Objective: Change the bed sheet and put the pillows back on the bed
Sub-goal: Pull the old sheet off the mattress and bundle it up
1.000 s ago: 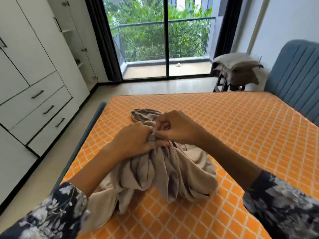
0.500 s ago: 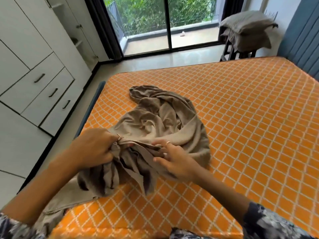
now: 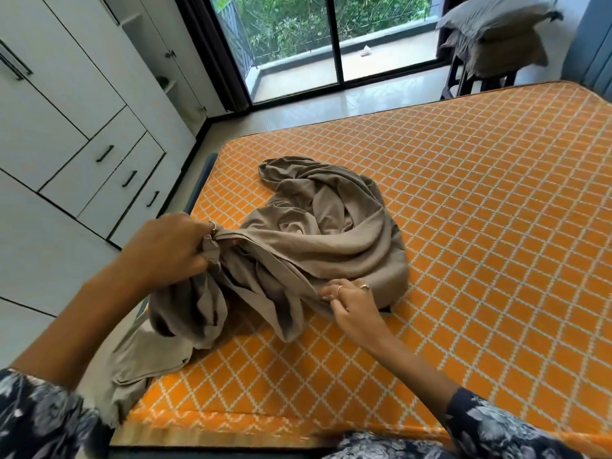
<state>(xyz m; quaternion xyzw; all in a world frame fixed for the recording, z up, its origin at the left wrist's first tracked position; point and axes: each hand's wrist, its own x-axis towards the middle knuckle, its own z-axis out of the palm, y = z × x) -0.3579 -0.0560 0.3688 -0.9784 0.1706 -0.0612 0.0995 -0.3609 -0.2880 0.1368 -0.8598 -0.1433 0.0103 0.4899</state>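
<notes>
Orange mattress (image 3: 463,226) bare, my left hand (image 3: 169,250) grips the bunched sheet (image 3: 314,233) at nine o'clock while my right hand (image 3: 351,303) pinches its hem, hunting a corner to spread.

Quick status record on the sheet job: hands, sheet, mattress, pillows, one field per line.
left hand: grips a bunched edge of the sheet
right hand: pinches a fold of the sheet
sheet: taupe, crumpled in a heap near the mattress corner, one end hanging off the edge
mattress: orange lattice cover, otherwise bare
pillows: stacked on a stool by the window, off the bed
</notes>
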